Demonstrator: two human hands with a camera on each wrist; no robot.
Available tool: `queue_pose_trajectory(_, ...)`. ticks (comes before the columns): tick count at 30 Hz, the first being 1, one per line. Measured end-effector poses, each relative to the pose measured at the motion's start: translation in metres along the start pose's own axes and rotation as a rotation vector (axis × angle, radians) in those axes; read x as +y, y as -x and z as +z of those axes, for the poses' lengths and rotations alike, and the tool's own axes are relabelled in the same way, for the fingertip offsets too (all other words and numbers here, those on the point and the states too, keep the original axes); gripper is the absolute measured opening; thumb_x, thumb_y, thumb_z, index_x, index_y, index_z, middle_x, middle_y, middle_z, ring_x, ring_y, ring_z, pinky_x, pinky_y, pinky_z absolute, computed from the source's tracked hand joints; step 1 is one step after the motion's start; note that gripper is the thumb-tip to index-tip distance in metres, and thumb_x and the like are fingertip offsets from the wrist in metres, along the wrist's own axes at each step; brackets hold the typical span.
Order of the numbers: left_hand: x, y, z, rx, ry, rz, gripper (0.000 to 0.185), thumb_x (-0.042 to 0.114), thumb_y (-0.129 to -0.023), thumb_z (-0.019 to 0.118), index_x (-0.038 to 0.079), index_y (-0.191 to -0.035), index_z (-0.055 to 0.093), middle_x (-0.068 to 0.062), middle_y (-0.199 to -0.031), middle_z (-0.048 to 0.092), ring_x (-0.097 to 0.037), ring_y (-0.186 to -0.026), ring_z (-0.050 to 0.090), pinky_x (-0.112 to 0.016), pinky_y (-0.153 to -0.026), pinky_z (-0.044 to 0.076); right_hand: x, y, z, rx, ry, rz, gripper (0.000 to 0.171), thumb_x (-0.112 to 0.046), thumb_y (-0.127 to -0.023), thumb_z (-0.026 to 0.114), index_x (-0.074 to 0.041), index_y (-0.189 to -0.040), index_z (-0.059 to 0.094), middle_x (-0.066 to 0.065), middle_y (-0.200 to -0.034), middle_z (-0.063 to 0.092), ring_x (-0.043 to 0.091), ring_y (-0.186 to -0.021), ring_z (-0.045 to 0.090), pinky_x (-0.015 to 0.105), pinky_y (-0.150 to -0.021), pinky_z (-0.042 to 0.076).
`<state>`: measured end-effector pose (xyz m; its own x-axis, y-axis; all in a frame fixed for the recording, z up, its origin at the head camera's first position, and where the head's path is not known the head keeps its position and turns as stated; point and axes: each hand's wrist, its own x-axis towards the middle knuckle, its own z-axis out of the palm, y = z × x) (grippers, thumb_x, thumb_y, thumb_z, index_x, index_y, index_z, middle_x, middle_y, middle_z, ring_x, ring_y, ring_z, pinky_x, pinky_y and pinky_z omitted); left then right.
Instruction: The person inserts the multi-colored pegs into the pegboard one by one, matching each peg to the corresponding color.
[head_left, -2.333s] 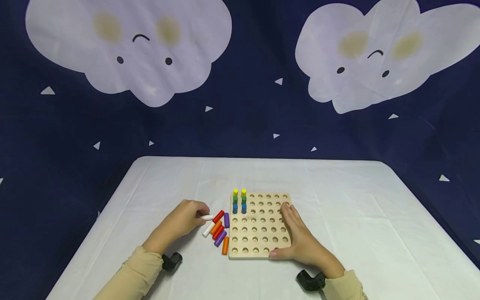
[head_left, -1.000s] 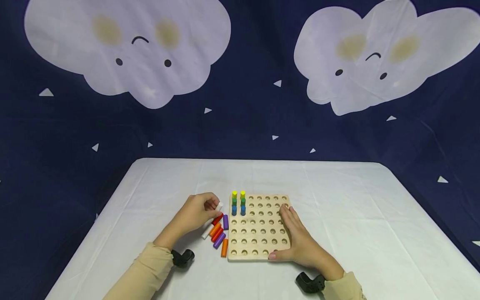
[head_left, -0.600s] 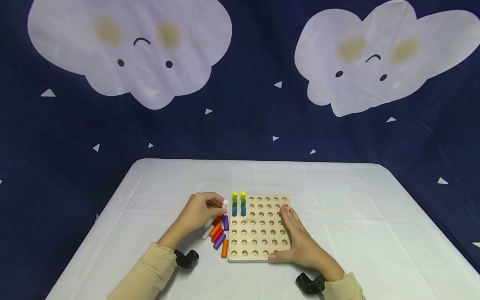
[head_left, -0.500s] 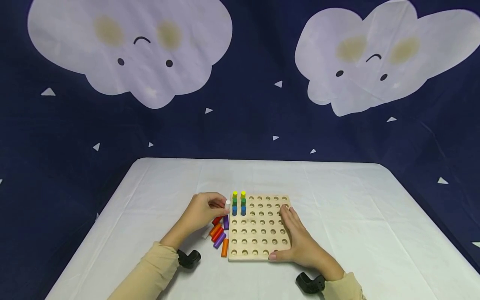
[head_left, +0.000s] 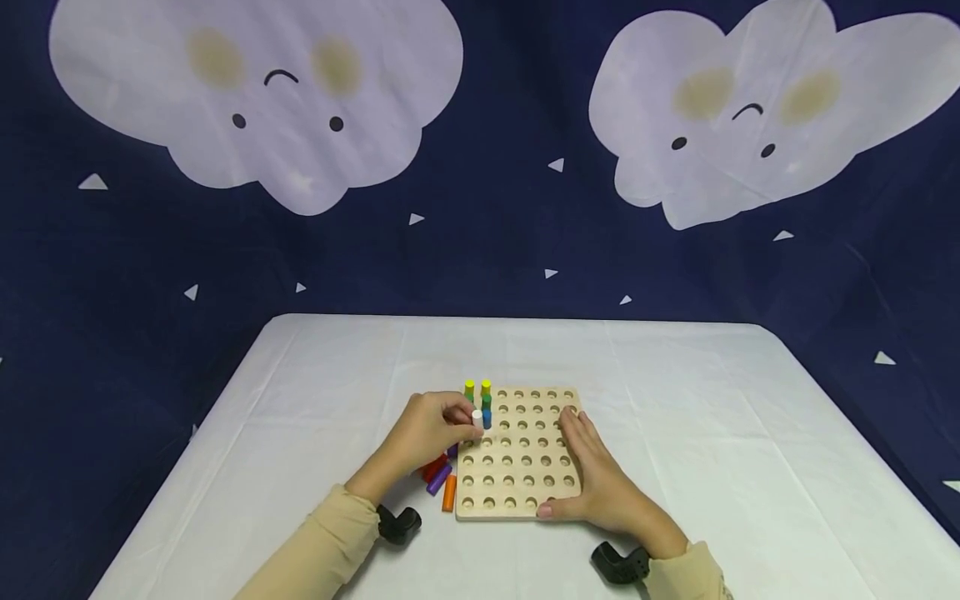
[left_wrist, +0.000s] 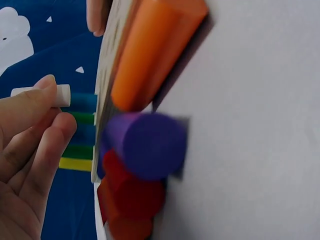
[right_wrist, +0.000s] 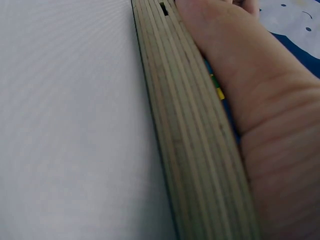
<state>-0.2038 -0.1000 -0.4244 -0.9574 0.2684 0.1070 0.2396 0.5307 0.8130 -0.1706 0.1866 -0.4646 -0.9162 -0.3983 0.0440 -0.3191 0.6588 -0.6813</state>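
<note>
The left hand (head_left: 427, 429) pinches a white peg (head_left: 477, 419) over the pegboard (head_left: 517, 470), upright like the coloured pegs (head_left: 487, 417) which stand in its holes (head_left: 488, 481). The right hand (head_left: 600, 483) rests straight fingers on the pegboard's right side, seemingly to steady it; loose pegs (head_left: 449, 493) lie beside the left edge.

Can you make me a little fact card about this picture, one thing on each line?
Left hand: pinches a white peg above the board
Right hand: rests on the board's right side
Board: wooden, many round holes
Standing in holes: yellow pegs, green pegs, blue pegs
Lying left of board: red peg, purple peg, orange peg, others partly hidden
Table: white
Backdrop: dark blue with clouds
</note>
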Motion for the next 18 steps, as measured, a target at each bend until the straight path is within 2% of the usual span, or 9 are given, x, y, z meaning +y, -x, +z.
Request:
queue_pose_trajectory(8,0.0,0.0,0.011,-0.032,-0.041,0.037,0.011,0.018,-0.082,0.081,0.015,-0.088,0.072,0.01,-0.075,0.069,-0.004,-0.068,0.061,-0.02,-0.063,0.05,0.0,0.0,-0.001,-0.002,0.0,-0.002,0.141,-0.061,-0.056,0.088,-0.005,-0.159,0.008,0.014,-0.167,0.005,0.039,-0.154,-0.002,0.064,-0.119,0.008)
queue_pose_trajectory(18,0.002,0.0,0.014,-0.068,-0.083,0.037,0.013,0.018,-0.082,0.081,0.013,-0.088,0.071,0.01,-0.074,0.067,-0.003,-0.067,0.06,-0.02,-0.064,0.05,0.001,0.0,-0.001,-0.009,-0.006,-0.002,0.141,-0.062,-0.057,0.088,-0.007,-0.159,0.007,0.013,-0.167,0.003,0.038,-0.154,-0.004,0.064,-0.119,0.008)
